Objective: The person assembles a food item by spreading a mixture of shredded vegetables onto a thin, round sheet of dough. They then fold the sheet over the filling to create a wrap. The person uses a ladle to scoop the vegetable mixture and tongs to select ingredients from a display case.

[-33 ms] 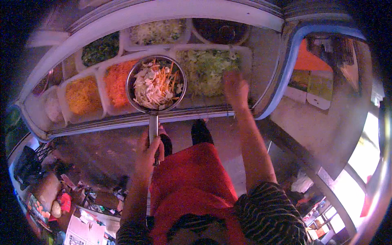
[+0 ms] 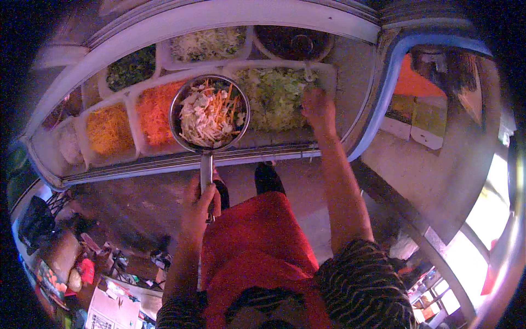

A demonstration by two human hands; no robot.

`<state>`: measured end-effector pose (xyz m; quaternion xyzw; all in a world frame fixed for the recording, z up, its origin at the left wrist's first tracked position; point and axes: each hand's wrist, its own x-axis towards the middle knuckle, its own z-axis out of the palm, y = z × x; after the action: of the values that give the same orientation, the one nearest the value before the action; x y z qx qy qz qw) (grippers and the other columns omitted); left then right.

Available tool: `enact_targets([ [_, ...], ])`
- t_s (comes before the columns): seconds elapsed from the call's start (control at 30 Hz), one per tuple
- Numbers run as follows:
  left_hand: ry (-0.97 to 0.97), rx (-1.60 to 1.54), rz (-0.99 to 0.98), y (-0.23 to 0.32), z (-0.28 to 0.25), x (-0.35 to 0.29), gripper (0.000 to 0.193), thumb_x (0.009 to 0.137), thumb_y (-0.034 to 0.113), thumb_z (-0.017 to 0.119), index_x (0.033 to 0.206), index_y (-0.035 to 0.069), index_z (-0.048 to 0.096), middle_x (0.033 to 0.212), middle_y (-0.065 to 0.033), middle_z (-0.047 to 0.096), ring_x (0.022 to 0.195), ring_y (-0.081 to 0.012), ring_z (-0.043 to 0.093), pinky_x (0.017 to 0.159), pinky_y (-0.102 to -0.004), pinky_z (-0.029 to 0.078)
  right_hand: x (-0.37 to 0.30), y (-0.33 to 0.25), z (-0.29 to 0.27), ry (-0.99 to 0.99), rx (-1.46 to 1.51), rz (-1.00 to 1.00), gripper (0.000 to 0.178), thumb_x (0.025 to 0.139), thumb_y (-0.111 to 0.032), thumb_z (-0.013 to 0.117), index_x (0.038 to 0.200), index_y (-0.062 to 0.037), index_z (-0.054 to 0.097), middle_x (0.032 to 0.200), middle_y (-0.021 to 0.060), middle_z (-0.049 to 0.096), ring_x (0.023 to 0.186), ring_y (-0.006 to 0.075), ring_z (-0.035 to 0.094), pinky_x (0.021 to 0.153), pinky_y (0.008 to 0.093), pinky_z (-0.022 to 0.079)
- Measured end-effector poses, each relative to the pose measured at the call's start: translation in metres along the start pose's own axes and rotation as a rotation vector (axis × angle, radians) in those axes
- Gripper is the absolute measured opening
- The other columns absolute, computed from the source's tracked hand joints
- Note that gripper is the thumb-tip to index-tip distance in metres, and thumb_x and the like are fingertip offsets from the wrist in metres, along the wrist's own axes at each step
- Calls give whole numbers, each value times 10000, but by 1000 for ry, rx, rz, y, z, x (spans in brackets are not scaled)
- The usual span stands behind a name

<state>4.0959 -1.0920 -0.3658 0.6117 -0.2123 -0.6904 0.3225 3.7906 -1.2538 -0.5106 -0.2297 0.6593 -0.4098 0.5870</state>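
Note:
My left hand [image 2: 205, 198] is wrapped round the handle of a round steel saucepan [image 2: 206, 171], held level over the row of tubs. Inside it lies a mix of pale shreds, orange carrot strips and small whitish pieces [image 2: 205, 118]. My right hand [image 2: 319, 109] is at the right side of a clear tub of chopped pale-green vegetable, like cabbage [image 2: 271, 101]. Its fingers are curled in with the tips close to the greens. Whatever they hold is hidden.
Left of the pan stand tubs of red-orange shreds [image 2: 159, 112], yellow-orange shreds [image 2: 111, 130] and something whitish [image 2: 70, 145]. Behind are dark greens [image 2: 131, 68], pale chopped vegetable [image 2: 208, 44] and a dark round pot [image 2: 279, 41]. The counter's raised blue-white frame [image 2: 378, 109] curves round the right.
My right hand has shifted slightly upward at the edge of the cabbage-like tub and looks less blurred, its fingers curled. The left hand and the saucepan have stayed in place.

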Motion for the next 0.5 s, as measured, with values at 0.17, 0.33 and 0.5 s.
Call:
enact_targets([
  [0.17,16,-196,2,-15,9,6,381,947,180,493,1302,42,478,588,7,502,412,-71,429,376,-214,323,96,-23,44,-83,-458,60,222,917,-298,537,1018,-106,584,871,94,645,716,261,624,613,449,525],
  [0.33,35,-218,48,-25,11,6,457,946,207,508,1363,40,421,568,7,494,379,-71,410,353,-213,326,80,-42,66,-29,-1615,-578,210,832,-198,557,994,-84,628,909,160,655,813,336,649,684,461,536],
  [0.5,16,-203,-7,-23,8,12,245,946,203,517,1128,42,483,590,-14,512,450,-97,480,415,-239,393,55,-64,78,-141,-1586,-639,214,827,-193,561,987,-79,647,915,149,647,822,347,622,703,472,506],
])
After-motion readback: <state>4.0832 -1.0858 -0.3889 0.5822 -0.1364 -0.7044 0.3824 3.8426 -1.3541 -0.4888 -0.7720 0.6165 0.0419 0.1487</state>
